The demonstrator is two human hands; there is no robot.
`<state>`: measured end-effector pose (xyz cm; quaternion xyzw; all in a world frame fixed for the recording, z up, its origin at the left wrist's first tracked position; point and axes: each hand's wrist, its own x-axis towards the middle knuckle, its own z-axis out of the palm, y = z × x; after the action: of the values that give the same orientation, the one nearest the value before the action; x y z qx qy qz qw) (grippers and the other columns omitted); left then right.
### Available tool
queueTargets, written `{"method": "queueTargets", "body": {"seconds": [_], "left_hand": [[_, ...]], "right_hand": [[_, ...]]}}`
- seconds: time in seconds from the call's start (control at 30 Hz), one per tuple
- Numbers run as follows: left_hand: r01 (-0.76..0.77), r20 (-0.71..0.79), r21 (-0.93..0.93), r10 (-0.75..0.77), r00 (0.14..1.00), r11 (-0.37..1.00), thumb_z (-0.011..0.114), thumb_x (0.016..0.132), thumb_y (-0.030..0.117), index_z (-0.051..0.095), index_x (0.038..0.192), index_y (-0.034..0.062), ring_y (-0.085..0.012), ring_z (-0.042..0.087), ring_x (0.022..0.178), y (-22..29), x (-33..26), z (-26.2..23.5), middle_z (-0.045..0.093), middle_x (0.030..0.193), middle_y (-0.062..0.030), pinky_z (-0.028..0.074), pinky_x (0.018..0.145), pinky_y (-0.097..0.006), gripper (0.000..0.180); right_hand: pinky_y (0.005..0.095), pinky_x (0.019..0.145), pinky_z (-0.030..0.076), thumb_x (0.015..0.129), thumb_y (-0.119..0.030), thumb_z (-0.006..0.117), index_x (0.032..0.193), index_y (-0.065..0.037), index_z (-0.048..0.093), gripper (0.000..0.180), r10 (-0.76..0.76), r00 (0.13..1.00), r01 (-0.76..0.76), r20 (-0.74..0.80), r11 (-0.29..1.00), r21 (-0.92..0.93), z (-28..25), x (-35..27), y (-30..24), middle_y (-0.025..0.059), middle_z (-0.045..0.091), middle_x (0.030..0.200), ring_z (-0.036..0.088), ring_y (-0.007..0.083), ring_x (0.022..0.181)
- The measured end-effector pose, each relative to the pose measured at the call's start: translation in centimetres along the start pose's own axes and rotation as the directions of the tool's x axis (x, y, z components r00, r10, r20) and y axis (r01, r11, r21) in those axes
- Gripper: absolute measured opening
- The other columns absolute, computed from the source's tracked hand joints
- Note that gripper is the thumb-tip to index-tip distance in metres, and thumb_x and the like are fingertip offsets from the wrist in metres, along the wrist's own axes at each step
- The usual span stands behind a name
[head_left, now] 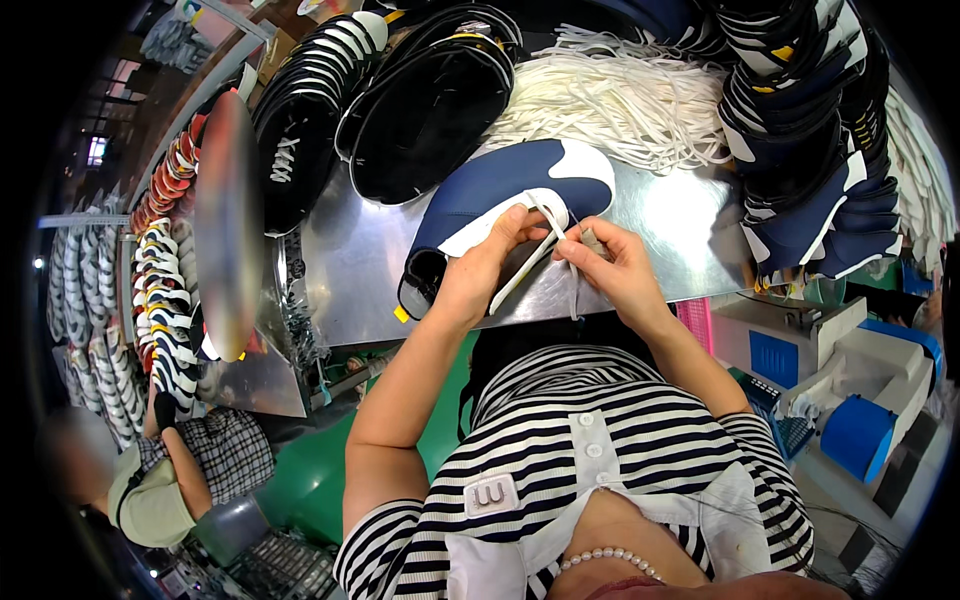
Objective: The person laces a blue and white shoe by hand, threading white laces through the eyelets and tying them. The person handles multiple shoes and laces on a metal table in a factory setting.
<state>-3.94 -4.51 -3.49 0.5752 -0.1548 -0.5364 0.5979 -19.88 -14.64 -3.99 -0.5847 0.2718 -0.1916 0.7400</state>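
A navy and white shoe upper (475,195) lies tilted over the near part of the metal table, in front of me. My left hand (485,262) grips its white edge, with thumb and fingers closed near the eyelet strip. A white shoelace (520,277) runs across that strip, and a length of it hangs toward the table's front edge. My right hand (618,268) pinches the lace between thumb and fingers, just right of the upper. The exact eyelet the lace passes through is too small to make out.
Behind the upper lies a heap of white shoelaces (625,105). Stacked uppers stand at the back left (425,120) and right (800,150) of the metal table (690,225). A co-worker (160,490) is at lower left; a grey and blue machine (820,365) stands at right.
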Motion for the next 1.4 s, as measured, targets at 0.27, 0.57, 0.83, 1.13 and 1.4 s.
{"method": "queueTargets", "body": {"seconds": [0.27, 0.57, 0.83, 1.13, 1.4], "left_hand": [[-0.108, -0.029, -0.055, 0.106, 0.994, 0.993, 0.071, 0.089, 0.016, 0.069, 0.103, 0.0014, -0.0115, 0.065, 0.085, 1.0, -1.4, 1.1, 0.071, 0.096, -0.0055, 0.051, 0.077, -0.023, 0.02], [-0.169, -0.089, 0.024, 0.17, 0.981, 0.985, 0.071, 0.088, 0.012, 0.07, 0.1, -0.0005, -0.0136, 0.067, 0.083, 1.2, -1.9, 1.8, 0.072, 0.092, -0.0065, 0.052, 0.079, -0.025, 0.018], [-0.302, -0.078, 0.169, 0.318, 0.945, 0.938, 0.069, 0.089, 0.008, 0.07, 0.098, -0.0009, -0.0105, 0.064, 0.074, 0.7, -1.9, 2.3, 0.069, 0.084, -0.0037, 0.05, 0.07, -0.023, 0.013], [-0.43, -0.065, 0.433, 0.503, 0.862, 0.792, 0.067, 0.09, 0.004, 0.07, 0.098, -0.0011, -0.0098, 0.064, 0.072, -0.5, -1.4, 1.1, 0.07, 0.084, -0.0031, 0.05, 0.067, -0.023, 0.009], [-0.409, 0.035, 0.63, 0.502, 0.864, 0.661, 0.061, 0.096, 0.013, 0.066, 0.116, -0.0019, -0.0203, 0.067, 0.093, -4.4, -0.4, 0.5, 0.07, 0.107, -0.0108, 0.052, 0.084, -0.031, 0.026]], "right_hand": [[0.0199, 0.053, 0.035, 0.092, -0.015, 0.066, 0.091, -0.002, 0.064, 0.014, -0.037, 0.998, 0.03, -0.045, 0.99, -0.138, 0.8, -0.8, 1.2, -0.0038, 0.06, 0.076, 0.047, 0.0015, 0.062], [0.0282, 0.068, 0.053, 0.095, -0.013, 0.062, 0.108, 0.002, 0.055, 0.02, -0.305, 0.951, 0.28, -0.044, 0.915, -0.29, 0.4, -2.5, -1.1, 0.0129, 0.069, 0.09, 0.07, 0.0191, 0.08], [0.0298, 0.066, 0.054, 0.093, -0.009, 0.063, 0.104, 0.002, 0.058, 0.017, -0.391, 0.92, 0.348, -0.023, 0.844, -0.409, -0.3, -0.9, -1.5, 0.014, 0.07, 0.085, 0.071, 0.0231, 0.078], [0.0385, 0.059, 0.052, 0.092, -0.013, 0.063, 0.094, -0.003, 0.057, 0.012, -0.423, 0.904, 0.275, -0.056, 0.676, -0.684, 0.8, 0.3, -0.7, 0.014, 0.066, 0.072, 0.067, 0.031, 0.066], [0.0464, 0.069, 0.054, 0.094, -0.019, 0.047, 0.103, -0.004, 0.054, 0.019, -0.031, 1.0, 0.022, 0.002, 0.64, -0.768, 0.7, 1.5, -2.2, 0.02, 0.068, 0.084, 0.069, 0.0388, 0.082]]}}
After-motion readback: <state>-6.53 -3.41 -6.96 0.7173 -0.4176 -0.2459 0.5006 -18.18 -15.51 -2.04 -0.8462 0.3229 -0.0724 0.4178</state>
